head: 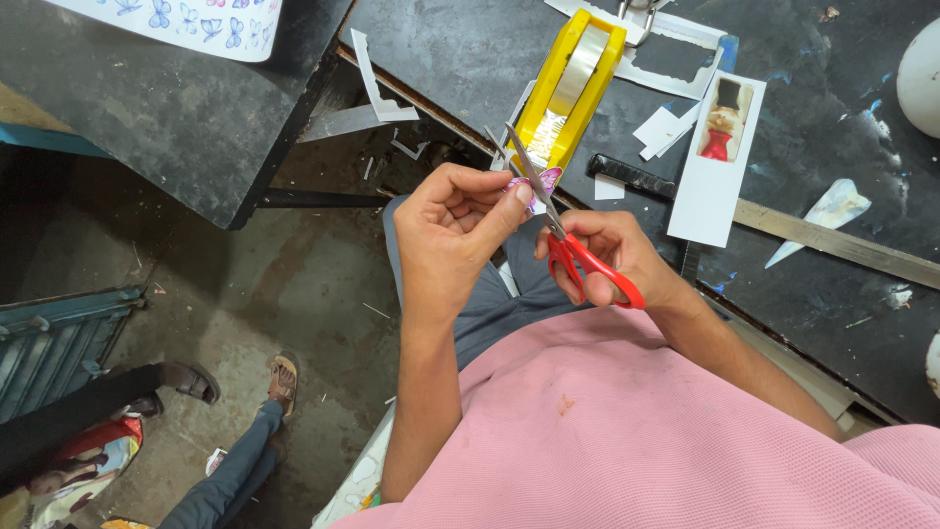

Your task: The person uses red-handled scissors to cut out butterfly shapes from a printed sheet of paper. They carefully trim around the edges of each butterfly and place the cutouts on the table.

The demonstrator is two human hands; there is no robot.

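Pink and purple printed paper, a small butterfly-shaped cut-out (544, 182), is the piece under work. It is small, with a white margin visible along its lower side and one rounded wing lobe showing to the right of the blades; the rest is hidden behind fingers and steel. It is held in the air above the person's lap, just off the near edge of the black, paint-marked desk (832, 147).

The left hand (452, 230) pinches the cut-out between thumb and forefinger, the remaining fingers curled in toward the palm. The right hand (612, 257) grips a pair of red-handled scissors with steel blades (558, 230), thumb and fingers pressed through the red loops. The blades stand slightly parted, tips pointing up and left, and meet the cut-out at its edge.

On the desk just beyond the hands stands a yellow plastic tape dispenser with a clear roll (571, 83), reaching from the near edge inward. To its right lies a white card strip bearing a red and black figure (720, 157), with white paper offcuts (666, 127) between the two. A long flat metal ruler (842, 245) lies farther right. A sheet printed with blue butterflies (186, 20) rests at the far edge of the adjoining dark desk on the left.
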